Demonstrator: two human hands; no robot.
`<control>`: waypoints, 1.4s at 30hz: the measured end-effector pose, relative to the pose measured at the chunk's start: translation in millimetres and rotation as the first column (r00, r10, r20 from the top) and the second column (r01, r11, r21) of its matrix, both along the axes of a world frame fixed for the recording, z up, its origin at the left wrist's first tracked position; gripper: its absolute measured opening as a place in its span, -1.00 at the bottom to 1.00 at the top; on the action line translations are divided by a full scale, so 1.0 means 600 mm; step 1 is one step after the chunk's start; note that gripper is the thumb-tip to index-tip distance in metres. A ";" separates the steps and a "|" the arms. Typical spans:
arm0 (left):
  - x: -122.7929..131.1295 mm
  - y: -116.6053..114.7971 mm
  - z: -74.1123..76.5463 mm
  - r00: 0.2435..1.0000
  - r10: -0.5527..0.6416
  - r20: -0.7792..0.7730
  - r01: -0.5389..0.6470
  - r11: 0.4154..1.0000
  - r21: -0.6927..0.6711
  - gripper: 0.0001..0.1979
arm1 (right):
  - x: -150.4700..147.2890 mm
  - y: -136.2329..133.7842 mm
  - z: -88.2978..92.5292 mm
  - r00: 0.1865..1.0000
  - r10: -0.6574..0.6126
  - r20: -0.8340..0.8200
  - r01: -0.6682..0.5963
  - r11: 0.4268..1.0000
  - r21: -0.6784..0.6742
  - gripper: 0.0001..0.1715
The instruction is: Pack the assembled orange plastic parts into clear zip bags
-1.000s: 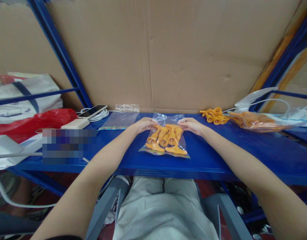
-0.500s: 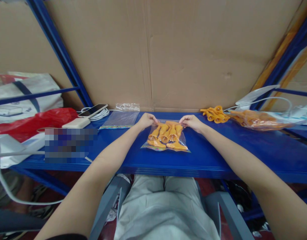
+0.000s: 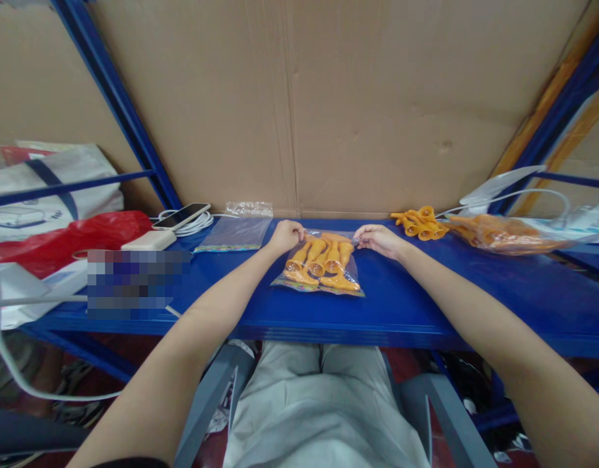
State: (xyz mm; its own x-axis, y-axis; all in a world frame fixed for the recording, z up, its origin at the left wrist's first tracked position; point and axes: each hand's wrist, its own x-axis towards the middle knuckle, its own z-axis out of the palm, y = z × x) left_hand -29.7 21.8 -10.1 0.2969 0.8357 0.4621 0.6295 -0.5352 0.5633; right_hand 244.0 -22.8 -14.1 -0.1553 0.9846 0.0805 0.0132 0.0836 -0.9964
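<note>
A clear plastic bag [image 3: 352, 273] lies on the blue table in front of me, with several orange plastic trumpet-shaped pieces [image 3: 332, 257] inside. My left hand [image 3: 287, 236] pinches the bag's far left corner between closed fingers. At the far right corner, the fingers of my right hand [image 3: 377, 239] are closed on the bag's edge. The printed, colourful edge of the bag faces me. Farther back on the left is a flat clear bag [image 3: 235, 232] with nothing visible in it. Loose orange pieces [image 3: 419, 223] lie in a heap to the right.
A larger bag of orange pieces [image 3: 506, 235] sits at the right. On the left are a phone [image 3: 189, 213], coiled white cable, a white power bank [image 3: 149, 241] and a red plastic bag [image 3: 92, 234]. Blue shelf posts and a cardboard wall [image 3: 328, 117] bound the table [image 3: 401, 302].
The filled bag has shifted slightly left and away from me, its far edge pulled straighter. My right hand's fingers have extended somewhat along the corner.
</note>
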 end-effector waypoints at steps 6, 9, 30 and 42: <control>0.001 -0.003 -0.002 0.996 -0.041 -0.074 0.047 0.995 0.090 -0.77 | -0.009 -0.003 0.002 0.993 -0.046 0.111 0.041 0.998 0.047 -0.80; 0.001 -0.004 -0.002 0.992 -0.057 -0.117 0.075 0.985 0.153 -0.75 | -0.013 -0.008 0.007 0.990 -0.046 0.135 0.039 0.998 0.052 -0.76; 0.020 -0.049 0.011 0.971 -0.191 -0.141 0.222 0.942 0.252 -0.77 | -0.009 -0.027 0.031 0.983 -0.070 0.169 0.062 0.997 0.054 -0.58; 0.042 -0.074 0.006 0.936 -0.320 -0.144 0.347 0.905 0.245 -0.71 | -0.029 -0.049 0.035 0.968 0.189 0.165 -0.178 0.981 -0.079 -0.72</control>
